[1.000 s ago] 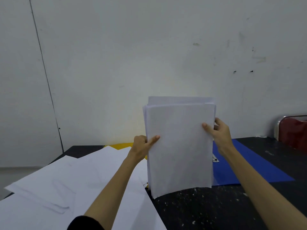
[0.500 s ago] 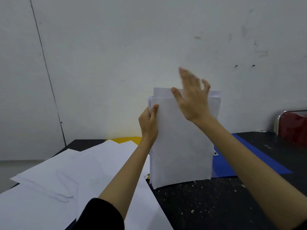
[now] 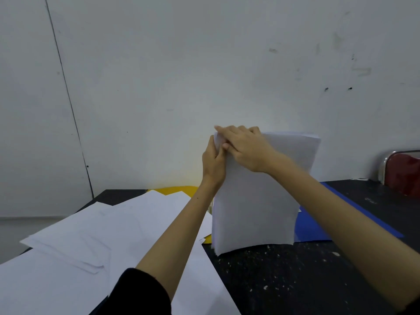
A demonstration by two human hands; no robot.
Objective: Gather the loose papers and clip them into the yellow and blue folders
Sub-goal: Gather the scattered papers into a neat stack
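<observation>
A stack of white papers point(image 3: 256, 205) stands upright on its bottom edge on the black table point(image 3: 295, 280). My left hand point(image 3: 213, 162) grips the stack's upper left edge. My right hand point(image 3: 244, 147) lies over the top left corner, fingers pressed on the top edge. Behind the stack lies the blue folder point(image 3: 311, 233), mostly hidden by the stack and my right arm. A strip of the yellow folder point(image 3: 179, 189) shows at the back, under loose white sheets point(image 3: 109, 223) spread over the table's left side.
A white wall point(image 3: 204, 76) rises just behind the table. A red chair with a chrome frame point(image 3: 404, 171) stands at the far right. The table's near right part is bare black, speckled with white flecks.
My right hand left the stack's right edge, rose above it, then came down on the top left corner. The stack now rests on the table, and my left hand has slid up its edge.
</observation>
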